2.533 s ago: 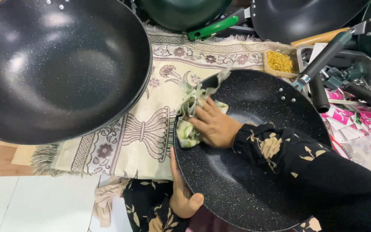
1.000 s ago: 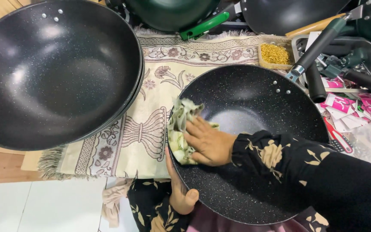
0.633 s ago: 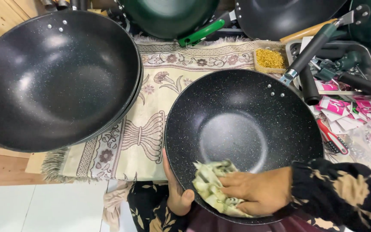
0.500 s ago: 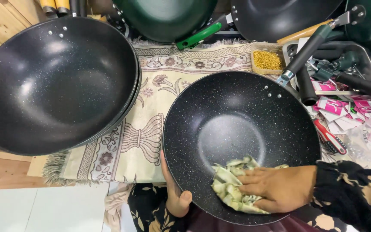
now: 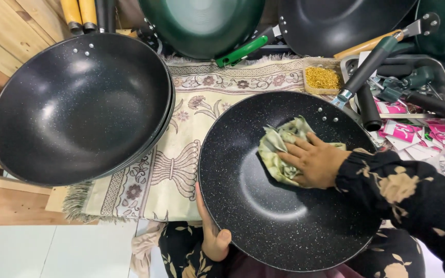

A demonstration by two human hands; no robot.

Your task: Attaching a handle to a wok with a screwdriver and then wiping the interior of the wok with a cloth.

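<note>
A black speckled wok [image 5: 263, 216] rests tilted on my lap. My left hand [image 5: 211, 231] grips its lower left rim from underneath, thumb over the edge. Inside the wok, my right hand [image 5: 312, 160] presses a crumpled pale green cloth [image 5: 279, 149] against the upper inner wall. A dark sleeve with a tan floral print covers my right arm. The wok's handle [image 5: 366, 64] points up and to the right.
A stack of black woks [image 5: 78, 105] sits at the left on a patterned cream rug [image 5: 181, 154]. A green wok [image 5: 202, 23] and another black wok [image 5: 336, 23] stand behind. A small tray of gold bits [image 5: 321, 77], handles and pink packets [image 5: 403, 131] crowd the right.
My right hand has swept the cloth around the wok's inside, from the left wall to the bottom and now up to the upper wall. The left hand keeps its grip.
</note>
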